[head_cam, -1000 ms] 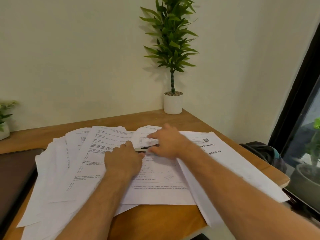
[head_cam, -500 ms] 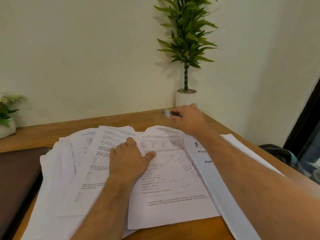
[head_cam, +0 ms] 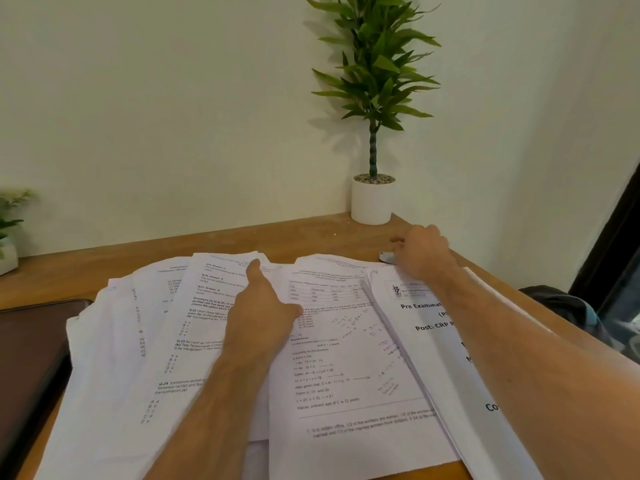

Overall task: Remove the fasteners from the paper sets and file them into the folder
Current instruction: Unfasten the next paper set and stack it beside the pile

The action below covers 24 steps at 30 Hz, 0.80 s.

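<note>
Your left hand (head_cam: 258, 317) lies flat, fingers straight, on the papers (head_cam: 346, 358) | your right hand (head_cam: 424, 252) touches a small fastener (head_cam: 386, 257) near the plant pot (head_cam: 371, 204); grip unclear | papers spread on worktop (head_cam: 242, 242).

On my wooden desk (head_cam: 114, 275), a tall leafy plant (head_cam: 375, 74) in a white pot (head_cam: 371, 202) stands at the far corner, a smaller potted plant (head_cam: 8, 230) occupies the left edge.
</note>
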{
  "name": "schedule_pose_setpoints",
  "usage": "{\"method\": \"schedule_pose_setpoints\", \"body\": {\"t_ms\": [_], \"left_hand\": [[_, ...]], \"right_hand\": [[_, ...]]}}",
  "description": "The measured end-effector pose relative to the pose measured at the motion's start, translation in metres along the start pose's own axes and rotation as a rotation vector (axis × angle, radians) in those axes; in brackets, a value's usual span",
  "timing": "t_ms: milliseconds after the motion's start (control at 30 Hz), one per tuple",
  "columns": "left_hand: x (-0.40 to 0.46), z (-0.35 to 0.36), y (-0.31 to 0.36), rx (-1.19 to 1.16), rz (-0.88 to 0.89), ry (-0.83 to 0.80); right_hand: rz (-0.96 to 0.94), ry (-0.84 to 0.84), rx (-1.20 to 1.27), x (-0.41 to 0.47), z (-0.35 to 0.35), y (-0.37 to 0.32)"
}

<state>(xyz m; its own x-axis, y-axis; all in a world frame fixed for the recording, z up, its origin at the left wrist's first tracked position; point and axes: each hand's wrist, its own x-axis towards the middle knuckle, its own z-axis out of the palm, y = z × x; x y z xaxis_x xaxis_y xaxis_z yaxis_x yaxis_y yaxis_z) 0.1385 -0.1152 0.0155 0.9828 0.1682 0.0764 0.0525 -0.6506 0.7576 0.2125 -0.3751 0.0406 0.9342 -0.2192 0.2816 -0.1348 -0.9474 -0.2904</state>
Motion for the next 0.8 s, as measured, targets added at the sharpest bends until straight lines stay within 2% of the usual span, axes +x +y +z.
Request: {"method": "schedule_pose_setpoints", "body": {"t_ms": [67,133,233,367,500,600,667,800], "left_hand": [[-0.002,0.000,0.002,-0.050,-0.027,-0.007],[-0.003,0.000,0.003,-0.141,-0.052,-0.034],[-0.001,-0.002,0.006,-0.326,-0.082,-0.087],[-0.004,-0.002,0.006,-0.561,-0.091,-0.199],[-0.011,-0.003,0.005,-0.545,-0.075,-0.221],[-0.009,-0.018,0.002,-0.525,-0.135,-0.186],[-0.012,-0.034,-0.001,-0.560,-0.183,-0.166],[-0.021,-0.073,-0.008,-0.691,-0.240,-0.131]], "right_hand": [[-0.068,0.040,0.070,-0.006,0.001,-0.009],[-0.129,-0.022,0.094,-0.015,0.003,-0.020],[-0.191,-0.168,-0.022,-0.028,0.008,-0.036],[-0.181,-0.179,-0.101,-0.039,0.014,-0.043],[-0.207,-0.205,-0.209,-0.050,0.010,-0.053],[-0.259,-0.190,-0.263,-0.057,0.005,-0.072],[-0.296,-0.182,-0.204,-0.063,0.004,-0.086],[-0.365,-0.199,0.063,-0.081,0.001,-0.121]]}}
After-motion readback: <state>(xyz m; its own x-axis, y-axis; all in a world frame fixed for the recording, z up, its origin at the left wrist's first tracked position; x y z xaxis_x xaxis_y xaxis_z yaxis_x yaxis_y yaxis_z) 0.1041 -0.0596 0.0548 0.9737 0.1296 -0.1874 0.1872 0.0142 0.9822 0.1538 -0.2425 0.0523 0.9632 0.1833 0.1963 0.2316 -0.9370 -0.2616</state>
